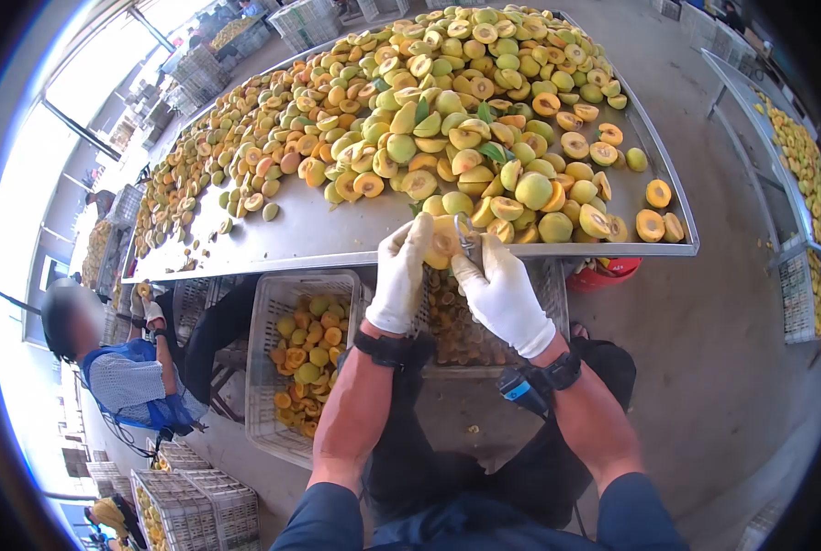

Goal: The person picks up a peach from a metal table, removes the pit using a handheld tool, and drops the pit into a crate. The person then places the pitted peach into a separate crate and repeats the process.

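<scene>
Both my hands wear white gloves and meet just over the table's front edge. My left hand (pixel 402 274) is closed on a peach half (pixel 442 242), its yellow-orange cut face showing. Fingers of my right hand (pixel 505 292) are closed around a small metal pitting tool (pixel 466 241), which is against or right beside the peach half; its exact shape is partly hidden. Just beyond my hands lies a large heap of yellow-green peaches (pixel 533 190), many cut in half, with a few green leaves (pixel 494 151) among them.
The metal table (pixel 337 241) has a raised rim. Below it stand a crate (pixel 256 404) of peach halves, a crate of brown pits (pixel 461 321) and a red bucket (pixel 605 273). A co-worker (pixel 139 376) sits at left. Another fruit-laden table (pixel 750 106) is at right.
</scene>
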The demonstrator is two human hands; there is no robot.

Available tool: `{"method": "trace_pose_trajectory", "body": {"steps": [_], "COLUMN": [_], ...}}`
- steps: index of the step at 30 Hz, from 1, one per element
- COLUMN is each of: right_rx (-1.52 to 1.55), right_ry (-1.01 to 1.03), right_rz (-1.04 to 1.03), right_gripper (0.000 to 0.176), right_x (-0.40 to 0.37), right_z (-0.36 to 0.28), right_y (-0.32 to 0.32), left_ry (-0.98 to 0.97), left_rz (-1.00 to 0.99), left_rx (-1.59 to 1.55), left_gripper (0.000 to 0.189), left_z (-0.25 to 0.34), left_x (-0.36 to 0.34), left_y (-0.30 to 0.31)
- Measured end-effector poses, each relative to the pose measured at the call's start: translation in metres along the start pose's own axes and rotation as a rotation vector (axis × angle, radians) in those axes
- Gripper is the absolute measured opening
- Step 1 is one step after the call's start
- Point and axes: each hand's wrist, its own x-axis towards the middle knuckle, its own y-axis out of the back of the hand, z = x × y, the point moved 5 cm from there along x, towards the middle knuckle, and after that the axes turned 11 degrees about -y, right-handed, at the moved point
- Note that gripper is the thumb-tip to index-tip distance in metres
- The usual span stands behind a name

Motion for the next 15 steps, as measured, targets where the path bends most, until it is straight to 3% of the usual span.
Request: {"method": "trace_pose_trajectory", "body": {"steps": [3,6,9,10,11,15], "right_rx": [-0.185,-0.026,-0.044,-0.126,-0.207,-0.466], "right_ry": [-0.045,-0.127,-0.229,-0.104,0.022,0.000], "right_rz": [0.057,0.037,-0.067,-0.042,-0.017,-0.057], "right_gripper": [0.020,0.021,0.020,0.021,0.021,0.024], "right_x": [-0.001,-0.001,-0.002,-0.004,-0.006,-0.009], "right_z": [0.000,0.004,0.002,-0.004,-0.010,-0.016], "right_y": [-0.006,-0.013,-0.015,-0.016,-0.018,-0.019], "left_ry": [0.046,0.076,0.011,-0.051,-0.052,0.004], "left_rz": [0.064,-0.034,0.056,0.045,0.050,0.077], "left_rx": [-0.315,-0.567,-0.396,-0.206,-0.208,-0.490], "left_gripper": [0.043,0.045,0.045,0.041,0.041,0.037], "left_z": [-0.021,-0.007,-0.001,0.006,0.008,0.005], "left_x": [0.002,0.000,-0.002,-0.003,-0.004,-0.003], "left_y": [-0.010,-0.026,-0.018,-0.016,-0.015,-0.010]}}
